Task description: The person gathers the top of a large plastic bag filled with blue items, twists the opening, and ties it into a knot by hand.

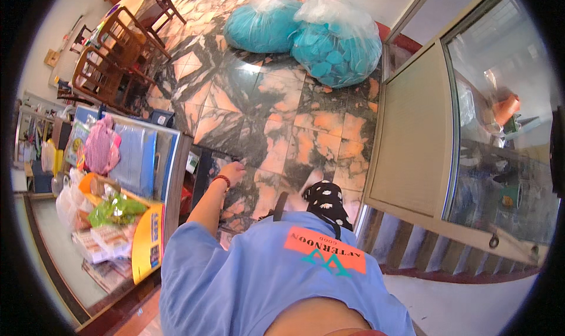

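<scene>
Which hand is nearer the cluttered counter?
Left, as far as shows: the left hand is just right of the cluttered counter; the right hand isn't visible.

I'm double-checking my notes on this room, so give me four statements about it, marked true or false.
1. Two clear plastic bags with turquoise contents rest on the black-and-orange marbled tile floor. True.
2. The bare left hand has a green bracelet at its wrist. False: the beaded bracelet is red.
3. Brown wooden chairs stand toward the upper left. True.
4. The crumpled green plastic bag touches the turquoise-filled bags. False: it lies apart, at left.
</scene>
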The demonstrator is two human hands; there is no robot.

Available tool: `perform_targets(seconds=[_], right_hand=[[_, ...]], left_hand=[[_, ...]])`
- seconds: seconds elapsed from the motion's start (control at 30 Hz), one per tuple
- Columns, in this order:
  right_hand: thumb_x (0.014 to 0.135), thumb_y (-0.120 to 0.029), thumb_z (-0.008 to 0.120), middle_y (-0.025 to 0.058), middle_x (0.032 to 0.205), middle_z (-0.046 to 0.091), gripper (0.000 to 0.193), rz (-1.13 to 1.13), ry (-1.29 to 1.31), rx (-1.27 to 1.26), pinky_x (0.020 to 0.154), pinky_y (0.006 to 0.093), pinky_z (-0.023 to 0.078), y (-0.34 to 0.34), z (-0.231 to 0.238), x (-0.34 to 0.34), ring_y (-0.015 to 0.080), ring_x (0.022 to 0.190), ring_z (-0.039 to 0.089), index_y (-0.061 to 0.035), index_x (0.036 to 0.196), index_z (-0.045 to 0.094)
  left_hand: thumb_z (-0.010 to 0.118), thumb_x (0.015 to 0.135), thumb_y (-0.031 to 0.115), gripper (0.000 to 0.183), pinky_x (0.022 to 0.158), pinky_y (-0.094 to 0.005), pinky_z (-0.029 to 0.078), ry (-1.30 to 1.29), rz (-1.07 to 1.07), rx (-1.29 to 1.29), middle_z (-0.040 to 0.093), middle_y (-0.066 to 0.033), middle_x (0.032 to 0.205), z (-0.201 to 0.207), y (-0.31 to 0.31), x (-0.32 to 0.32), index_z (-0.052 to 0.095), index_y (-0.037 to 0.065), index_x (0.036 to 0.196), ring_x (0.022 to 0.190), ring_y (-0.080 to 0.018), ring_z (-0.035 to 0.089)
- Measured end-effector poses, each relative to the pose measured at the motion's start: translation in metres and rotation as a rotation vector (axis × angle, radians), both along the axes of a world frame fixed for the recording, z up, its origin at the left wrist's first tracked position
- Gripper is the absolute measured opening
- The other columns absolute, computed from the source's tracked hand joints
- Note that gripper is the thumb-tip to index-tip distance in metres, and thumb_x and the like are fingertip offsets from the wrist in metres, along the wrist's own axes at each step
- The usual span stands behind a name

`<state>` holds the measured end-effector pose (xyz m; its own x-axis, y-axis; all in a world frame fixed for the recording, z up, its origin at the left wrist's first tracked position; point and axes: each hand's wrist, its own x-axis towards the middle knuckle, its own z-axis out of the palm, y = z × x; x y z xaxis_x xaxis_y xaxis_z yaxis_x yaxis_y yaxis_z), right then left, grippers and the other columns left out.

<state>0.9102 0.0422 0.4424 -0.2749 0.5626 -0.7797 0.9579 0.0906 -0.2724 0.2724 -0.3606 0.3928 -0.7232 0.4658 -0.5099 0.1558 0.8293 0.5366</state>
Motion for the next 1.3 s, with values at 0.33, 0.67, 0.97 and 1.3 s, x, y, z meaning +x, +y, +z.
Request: perform_targets(seconds=[0.33, 0.67, 0.97, 1.3], right_hand=[[0.090, -0.027, 0.052, 0.0094, 0.070, 0.063, 0.025, 0.095, 0.080, 0.189, 0.057, 0.0398, 0.049, 0.336, -0.073, -0.322, 0.0223, 0.066, 0.062, -0.0058, 0.084, 0.064], [0.087, -0.019, 0.063, 0.0148, 0.097, 0.063, 0.017, 0.701, 0.489, 0.421, 0.071, 0.0378, 0.051, 0.463, 0.003, -0.900, 0.0294, 0.086, 0.063, -0.0044, 0.096, 0.066], [0.084, -0.007, 0.061, 0.0211, 0.151, 0.026, 0.011, 0.876, 0.275, 0.424, 0.072, 0.0442, 0.053, 0.466, -0.048, -1.195, 0.0323, 0.081, 0.062, -0.0052, 0.093, 0.068], [0.083, -0.001, 0.057, 0.0224, 0.151, 0.026, 0.030, 1.192, 0.114, 0.506, 0.074, 0.0447, 0.053, 0.514, -0.184, -1.400, 0.0355, 0.089, 0.061, 0.0010, 0.113, 0.061]], left_hand=[[0.058, 0.088, 0.053, 0.064, 0.065, -0.0371, 0.055, -0.584, -0.640, -0.424, 0.063, -0.0170, 0.117, -0.006, 0.267, -0.158, 0.058, 0.003, 0.127, 0.086, -0.0262, 0.067], [0.068, 0.078, 0.017, 0.014, 0.071, -0.0313, 0.054, -0.725, -0.367, -0.101, 0.071, -0.0089, 0.081, -0.034, 0.357, -0.369, 0.074, 0.007, 0.086, 0.080, -0.0192, 0.068], [0.071, 0.082, 0.011, 0.023, 0.072, -0.0317, 0.054, -1.745, -0.311, 0.191, 0.068, -0.0033, 0.088, -0.019, 0.446, -0.574, 0.065, 0.005, 0.102, 0.081, -0.0167, 0.066], [0.072, 0.083, 0.016, 0.024, 0.077, -0.0283, 0.051, -1.925, -0.255, 0.346, 0.068, -0.0039, 0.091, -0.075, 0.469, -0.586, 0.064, 0.000, 0.099, 0.085, -0.0127, 0.064]])
